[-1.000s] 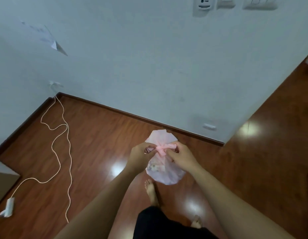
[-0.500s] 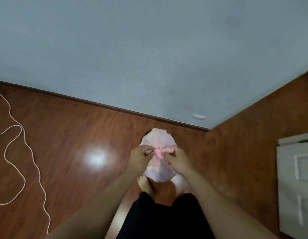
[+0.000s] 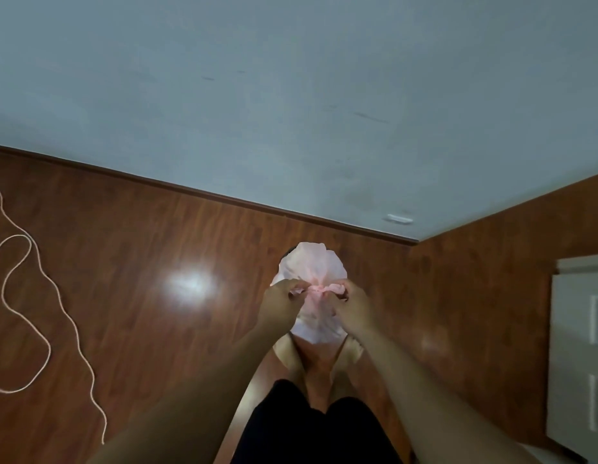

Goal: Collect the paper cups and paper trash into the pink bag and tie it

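Observation:
The pink bag (image 3: 312, 269) hangs in front of me above my bare feet, bulging and gathered at its middle into a twisted knot. My left hand (image 3: 281, 304) pinches the left end of the knot. My right hand (image 3: 352, 306) pinches the right end. Both ends are drawn outward, away from each other. What is inside the bag is hidden by the plastic; no cups or paper trash show on the floor.
A white cable (image 3: 40, 296) snakes over the brown wooden floor at the left. The pale wall (image 3: 290, 112) with its dark skirting stands close ahead. A white door (image 3: 578, 346) is at the right edge. My feet (image 3: 319, 363) are directly under the bag.
My view has tilted down and swung right, so the wall switches and the floor at the left left the frame and the door appeared. Both hands stay on the knot, pulling its ends apart.

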